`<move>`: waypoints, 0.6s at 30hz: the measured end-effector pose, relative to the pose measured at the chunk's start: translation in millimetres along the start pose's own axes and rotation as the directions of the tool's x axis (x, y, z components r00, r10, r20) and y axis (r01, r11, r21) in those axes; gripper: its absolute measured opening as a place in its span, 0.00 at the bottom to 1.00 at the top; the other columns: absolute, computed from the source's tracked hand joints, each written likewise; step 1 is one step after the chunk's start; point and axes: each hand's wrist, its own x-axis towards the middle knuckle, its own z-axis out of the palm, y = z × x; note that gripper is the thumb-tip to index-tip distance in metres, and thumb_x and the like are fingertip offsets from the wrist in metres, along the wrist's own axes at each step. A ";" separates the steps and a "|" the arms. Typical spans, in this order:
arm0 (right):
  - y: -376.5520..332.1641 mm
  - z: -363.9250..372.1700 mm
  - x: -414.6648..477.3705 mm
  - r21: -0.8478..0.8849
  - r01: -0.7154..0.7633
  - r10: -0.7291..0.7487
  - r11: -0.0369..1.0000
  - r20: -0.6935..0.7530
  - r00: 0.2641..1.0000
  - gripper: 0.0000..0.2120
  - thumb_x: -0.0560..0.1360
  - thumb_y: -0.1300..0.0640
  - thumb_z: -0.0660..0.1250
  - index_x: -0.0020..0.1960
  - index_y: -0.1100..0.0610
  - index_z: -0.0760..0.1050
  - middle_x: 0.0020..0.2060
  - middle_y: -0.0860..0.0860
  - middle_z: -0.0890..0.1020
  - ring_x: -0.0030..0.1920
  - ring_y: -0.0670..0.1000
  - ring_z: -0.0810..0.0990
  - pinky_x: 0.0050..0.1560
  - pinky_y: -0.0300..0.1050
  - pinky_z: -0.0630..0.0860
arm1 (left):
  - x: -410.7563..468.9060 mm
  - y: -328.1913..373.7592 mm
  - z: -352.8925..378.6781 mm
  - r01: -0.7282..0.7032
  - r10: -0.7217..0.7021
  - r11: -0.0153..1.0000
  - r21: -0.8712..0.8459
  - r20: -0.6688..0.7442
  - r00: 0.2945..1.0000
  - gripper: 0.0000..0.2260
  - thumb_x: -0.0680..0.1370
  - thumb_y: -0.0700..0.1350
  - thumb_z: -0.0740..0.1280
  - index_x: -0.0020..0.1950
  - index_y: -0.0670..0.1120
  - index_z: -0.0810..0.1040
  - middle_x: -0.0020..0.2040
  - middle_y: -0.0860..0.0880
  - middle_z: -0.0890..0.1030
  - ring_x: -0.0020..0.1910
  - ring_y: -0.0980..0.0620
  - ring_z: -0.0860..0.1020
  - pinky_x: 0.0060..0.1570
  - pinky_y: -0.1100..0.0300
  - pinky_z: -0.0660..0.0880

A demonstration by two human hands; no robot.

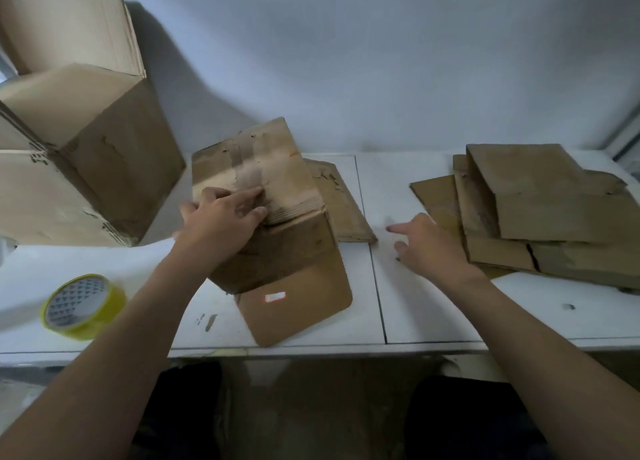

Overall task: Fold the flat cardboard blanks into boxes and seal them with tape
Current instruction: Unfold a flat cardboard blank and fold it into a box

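Pressing straight fingers of the left hand (pixel 218 220) onto the half-folded box (pixel 287 248), centre of the counter (pixel 433 314); right hand (pixel 429 248) slack, empty, just beside flat blanks (pixel 540 200) at 3 o'clock. Probably closing flaps — next calls for reaching the tape roll (pixel 83 307), 8 o'clock.

Scuffed white table (pixel 433 321) against a plain, pale grey wall (pixel 346 61).

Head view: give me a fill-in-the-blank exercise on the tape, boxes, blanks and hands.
1. The tape is ____ in colour.
2. The left hand rests on the small box; the right hand holds ____.
3. The blanks are stacked on the table's ____ side.
Missing words: yellow; nothing; right.
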 end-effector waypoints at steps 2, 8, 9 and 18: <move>-20.3 -16.9 -1.7 0.253 0.086 -0.042 0.964 -0.176 0.984 0.17 0.83 0.50 0.59 0.70 0.45 0.75 0.67 0.51 0.74 0.59 0.53 0.79 0.59 0.50 0.76 | -12.2 17.0 4.9 -0.047 0.048 0.997 -0.058 0.030 0.998 0.19 0.79 0.67 0.58 0.69 0.70 0.72 0.68 0.54 0.68 0.72 0.44 0.61 0.72 0.45 0.60; -76.8 -42.9 -24.3 0.310 0.162 -0.114 0.937 -0.169 0.979 0.29 0.77 0.32 0.62 0.75 0.40 0.66 0.73 0.46 0.63 0.71 0.53 0.65 0.66 0.54 0.71 | -12.4 38.6 0.0 -0.216 0.180 0.937 -0.274 -0.150 0.972 0.08 0.81 0.53 0.67 0.56 0.59 0.84 0.45 0.62 0.81 0.47 0.56 0.79 0.49 0.57 0.74; -79.6 -38.6 -26.3 0.267 0.144 -0.115 0.953 -0.120 0.986 0.32 0.75 0.31 0.63 0.76 0.39 0.64 0.74 0.46 0.61 0.72 0.55 0.63 0.67 0.57 0.71 | -3.9 32.9 -1.7 -0.223 0.168 0.937 -0.270 -0.210 0.963 0.09 0.80 0.52 0.68 0.58 0.58 0.83 0.49 0.58 0.82 0.48 0.55 0.80 0.51 0.55 0.77; -83.9 -27.6 -21.9 0.415 0.147 -0.154 0.898 -0.016 0.988 0.18 0.76 0.47 0.70 0.64 0.35 0.74 0.75 0.47 0.58 0.74 0.55 0.63 0.71 0.48 0.66 | 73.6 4.4 7.9 -0.011 -0.007 0.985 -0.170 -0.104 0.995 0.34 0.76 0.64 0.66 0.79 0.58 0.59 0.78 0.48 0.64 0.79 0.39 0.54 0.76 0.39 0.57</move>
